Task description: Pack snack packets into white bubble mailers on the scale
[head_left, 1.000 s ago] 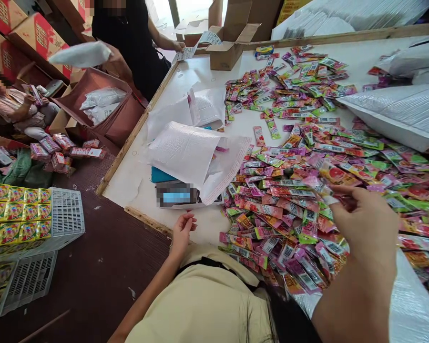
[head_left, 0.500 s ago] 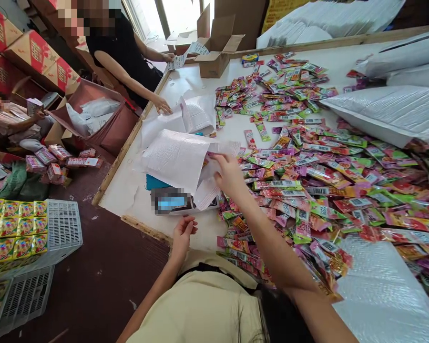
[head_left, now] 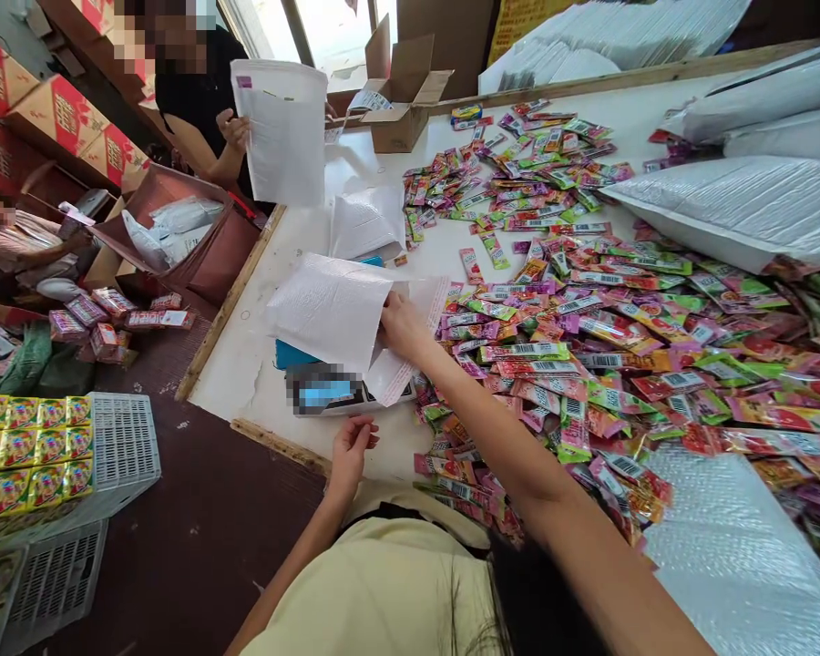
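Our right hand (head_left: 404,326) reaches leftward into the padded envelope (head_left: 328,305), apart from our left hand (head_left: 351,451).
Its fingertips are hidden: we cannot tell its grip; our left curls loosely open. Glossy white, the envelope lies over a blue item (head_left: 291,354), left on the worktop (head_left: 230,366).

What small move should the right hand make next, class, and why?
Probably ease the right hand out of the white envelope, letting go of anything held: it is partly inside, so any grip is hidden, and loose packets lie nearby.
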Available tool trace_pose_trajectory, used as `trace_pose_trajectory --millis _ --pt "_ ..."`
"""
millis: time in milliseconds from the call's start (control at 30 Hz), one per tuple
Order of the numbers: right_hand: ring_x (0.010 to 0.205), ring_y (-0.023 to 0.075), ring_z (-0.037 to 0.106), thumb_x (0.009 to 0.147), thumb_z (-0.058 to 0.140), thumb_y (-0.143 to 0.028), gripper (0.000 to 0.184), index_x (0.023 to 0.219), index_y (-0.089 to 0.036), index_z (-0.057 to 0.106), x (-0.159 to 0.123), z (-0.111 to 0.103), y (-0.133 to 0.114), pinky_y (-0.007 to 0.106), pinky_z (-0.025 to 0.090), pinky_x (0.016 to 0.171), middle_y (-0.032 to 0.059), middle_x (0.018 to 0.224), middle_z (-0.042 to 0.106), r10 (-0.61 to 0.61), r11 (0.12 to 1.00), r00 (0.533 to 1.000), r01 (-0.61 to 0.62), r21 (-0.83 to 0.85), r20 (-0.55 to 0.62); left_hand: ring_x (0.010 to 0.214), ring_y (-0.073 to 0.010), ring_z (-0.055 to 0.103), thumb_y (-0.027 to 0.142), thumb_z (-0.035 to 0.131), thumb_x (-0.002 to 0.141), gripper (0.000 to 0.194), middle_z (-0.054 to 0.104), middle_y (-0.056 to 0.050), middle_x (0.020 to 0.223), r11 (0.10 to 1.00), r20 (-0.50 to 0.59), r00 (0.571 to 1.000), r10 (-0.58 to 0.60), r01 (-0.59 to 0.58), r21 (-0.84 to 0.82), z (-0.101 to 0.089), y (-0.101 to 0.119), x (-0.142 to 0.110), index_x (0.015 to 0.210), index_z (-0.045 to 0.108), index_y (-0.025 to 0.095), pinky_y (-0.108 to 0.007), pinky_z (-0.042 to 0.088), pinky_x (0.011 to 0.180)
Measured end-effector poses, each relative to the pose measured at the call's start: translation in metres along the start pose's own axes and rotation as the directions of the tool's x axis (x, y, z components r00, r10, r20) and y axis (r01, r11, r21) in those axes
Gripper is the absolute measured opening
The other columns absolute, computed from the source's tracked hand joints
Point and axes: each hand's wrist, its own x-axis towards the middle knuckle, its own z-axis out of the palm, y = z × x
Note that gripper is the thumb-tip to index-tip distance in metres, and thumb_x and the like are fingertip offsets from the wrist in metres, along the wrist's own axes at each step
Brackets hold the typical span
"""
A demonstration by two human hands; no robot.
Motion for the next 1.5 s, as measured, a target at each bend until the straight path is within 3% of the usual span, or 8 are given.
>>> trace_pose_trajectory --millis 267,433,600,967,1067,1133,1300,1500 --pt "0.092 0.0242 0.065 0.088 0.054 -0.016 0.024 0.102 -0.015 0.075 -0.055 -0.053 0.021 0.031 0.041 0.072 0.0146 0.107 0.066 0.123 0.991 0.980 -0.111 -0.079 0.156 0.069 -0.0156 0.063 0.061 0.082 0.065 0.055 0.071 -0.007 0.084 1.000 -0.012 1.000 0.020 -0.019 0.009 -0.008 -0.004 -0.003 0.094 0.070 0.016 -0.031 0.050 0.071" --pt "0.079 0.0184 0.060 0.082 0.057 -0.018 0.014 0.084 -0.019 0.070 -0.131 -0.076 0.054 0.030 0.039 0.067 0.0071 0.094 0.065 0.190 0.980 0.981 -0.192 0.060 0.031 0.070 -0.0168 0.064 0.060 0.082 0.064 0.055 0.071 -0.008 0.084 1.000 0.087 0.996 -0.019 0.017 0.026 0.003 -0.005 -0.007 0.093 0.069 0.016 -0.032 0.050 0.071" --pt "0.073 0.0214 0.058 0.075 0.060 -0.020 0.007 0.078 -0.023 0.066 -0.182 -0.075 0.086 0.036 0.042 0.069 0.0067 0.086 0.063 0.338 0.933 0.932 -0.314 0.175 -0.131 0.072 -0.0180 0.065 0.062 0.080 0.065 0.056 0.071 -0.009 0.086 0.997 0.142 0.989 -0.041 0.032 0.067 0.006 -0.008 -0.009 0.094 0.069 0.016 -0.033 0.051 0.072" --pt "0.086 0.0367 0.064 0.078 0.055 -0.031 0.010 0.082 -0.029 0.064 -0.225 -0.060 0.124 0.052 0.049 0.070 0.0113 0.086 0.060 0.414 0.910 0.866 -0.385 0.153 -0.282 0.073 -0.0170 0.064 0.064 0.078 0.066 0.056 0.071 -0.009 0.088 0.994 0.163 0.985 -0.054 0.038 0.098 0.003 -0.006 -0.011 0.096 0.069 0.017 -0.033 0.050 0.073" --pt "0.119 0.0494 0.054 0.083 0.055 -0.032 0.022 0.100 -0.027 0.068 -0.214 -0.057 0.115 0.067 0.045 0.089 0.0188 0.115 0.059 0.399 0.904 0.804 -0.426 0.042 -0.441 0.073 -0.0172 0.064 0.064 0.078 0.067 0.056 0.071 -0.009 0.088 0.992 0.188 0.980 -0.059 0.037 0.120 0.005 -0.006 -0.011 0.097 0.069 0.017 -0.033 0.050 0.073" --pt "0.128 0.0472 0.050 0.085 0.057 -0.032 0.029 0.110 -0.024 0.068 -0.191 -0.049 0.096 0.067 0.042 0.100 0.0207 0.127 0.057 0.340 0.938 0.810 -0.329 0.109 -0.477 0.073 -0.0175 0.064 0.065 0.077 0.067 0.057 0.071 -0.009 0.087 0.990 0.201 0.977 -0.066 0.039 0.135 0.008 -0.004 -0.011 0.096 0.069 0.018 -0.033 0.050 0.072" --pt "0.110 0.0290 0.064 0.086 0.054 -0.023 0.024 0.104 -0.021 0.069 -0.117 -0.018 0.038 0.048 0.051 0.097 0.0119 0.114 0.070 0.167 0.905 0.950 -0.043 0.422 -0.262 0.073 -0.0183 0.065 0.068 0.077 0.067 0.061 0.071 -0.010 0.086 0.986 0.265 0.961 -0.080 0.038 0.161 0.012 0.011 -0.015 0.098 0.069 0.017 -0.033 0.052 0.071" --pt "0.097 0.0221 0.068 0.089 0.054 -0.029 0.028 0.111 -0.017 0.066 -0.067 -0.006 0.010 0.039 0.053 0.091 0.0105 0.108 0.073 0.168 0.744 0.977 -0.037 0.668 -0.133 0.067 -0.0192 0.066 0.080 0.065 0.073 0.074 0.071 -0.012 0.090 0.992 0.207 0.973 -0.102 0.085 0.089 0.009 0.050 -0.013 0.107 0.067 0.015 -0.030 0.051 0.054"
